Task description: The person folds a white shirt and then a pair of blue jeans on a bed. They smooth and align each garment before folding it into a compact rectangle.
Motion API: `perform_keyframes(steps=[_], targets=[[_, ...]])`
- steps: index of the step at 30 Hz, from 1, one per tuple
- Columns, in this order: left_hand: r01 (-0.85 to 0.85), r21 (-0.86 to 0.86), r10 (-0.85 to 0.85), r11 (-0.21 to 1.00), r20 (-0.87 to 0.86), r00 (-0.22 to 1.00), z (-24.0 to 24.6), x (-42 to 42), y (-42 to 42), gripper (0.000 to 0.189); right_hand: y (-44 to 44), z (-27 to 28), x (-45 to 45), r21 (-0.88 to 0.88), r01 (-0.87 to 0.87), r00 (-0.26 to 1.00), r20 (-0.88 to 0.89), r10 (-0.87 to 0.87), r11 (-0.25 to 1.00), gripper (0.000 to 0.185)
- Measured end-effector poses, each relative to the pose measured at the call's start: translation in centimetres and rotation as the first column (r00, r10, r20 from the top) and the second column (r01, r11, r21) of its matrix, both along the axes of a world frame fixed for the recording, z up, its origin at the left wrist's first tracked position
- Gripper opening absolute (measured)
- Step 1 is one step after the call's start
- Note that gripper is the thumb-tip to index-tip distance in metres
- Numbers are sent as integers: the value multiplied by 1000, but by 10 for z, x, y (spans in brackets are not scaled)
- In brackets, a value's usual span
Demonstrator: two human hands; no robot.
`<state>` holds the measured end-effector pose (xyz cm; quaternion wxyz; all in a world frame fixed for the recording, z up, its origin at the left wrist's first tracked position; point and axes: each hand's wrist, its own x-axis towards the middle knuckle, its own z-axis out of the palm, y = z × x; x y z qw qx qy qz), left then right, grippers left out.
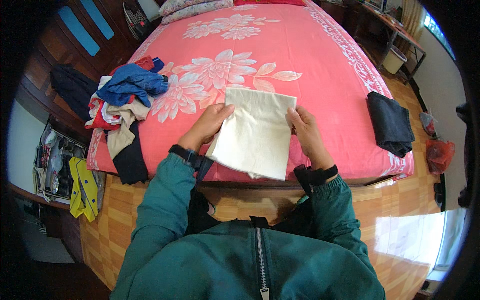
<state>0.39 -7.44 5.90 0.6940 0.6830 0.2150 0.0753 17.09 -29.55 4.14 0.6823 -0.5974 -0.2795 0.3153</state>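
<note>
A cream-coloured folded cloth item (258,131) is held up between my hands, over the near edge of the bed. My left hand (208,125) pinches its left side, thumb on the front face. On the opposite side my right hand (305,129) grips the edge in the same way, thumb in front. Fingers of both hands are partly hidden behind the cloth. The pink floral bedspread (330,86) lies under and beyond it. What kind of garment or cloth it is, I cannot tell.
A jumbled pile of clothes (127,90) sits on the bed's left side, dark fabric hanging over the edge. Folded dark trousers or jeans (390,123) lie at the right corner. A yellow garment (84,189) hangs at left. A red plastic bag (439,155) rests on the floor.
</note>
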Motion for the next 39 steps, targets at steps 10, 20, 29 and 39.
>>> perform_keyframes(steps=[10,20,29,39], targets=[[-111,-108,104,988,-69,992,-53,-30,-5,33,-20,-40,-2,-67,-187,979,75,192,980,52],[-80,346,45,935,110,993,-60,-68,-37,64,-24,-40,-18,-343,-383,907,36,419,858,29],[-130,94,144,987,-170,975,-52,-72,-31,21,-23,-38,-19,-439,-350,913,39,406,828,20],[-76,587,167,806,-103,981,-47,-61,-25,22,-25,-38,-18,-385,-369,886,128,445,846,18]])
